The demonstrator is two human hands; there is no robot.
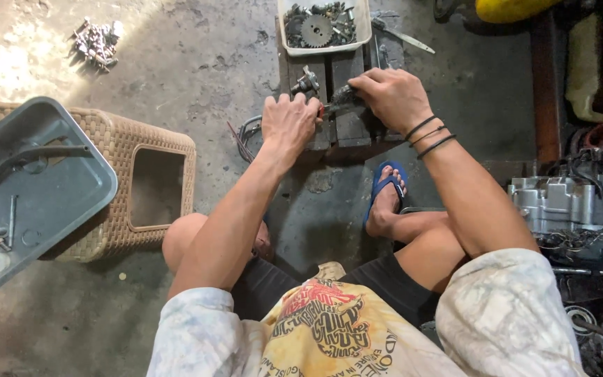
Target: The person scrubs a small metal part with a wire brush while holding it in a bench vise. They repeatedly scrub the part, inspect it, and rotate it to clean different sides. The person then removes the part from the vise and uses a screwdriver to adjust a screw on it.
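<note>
Between both hands, small metal part (pixel 334 99)

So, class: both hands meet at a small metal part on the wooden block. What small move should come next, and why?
Probably a short turn of the red-tipped tool by the left hand, while the right hand steadies the dark metal part on the wooden block; the tool tip already meets the part.

I see a tan woven stool (pixel 155 150) under a grey tray (pixel 57 188). Right of the stool: a blue sandal (pixel 384 183), black wristbands (pixel 428 136), a white tub (pixel 364 28) and a yellow-printed shirt (pixel 329 328).
</note>
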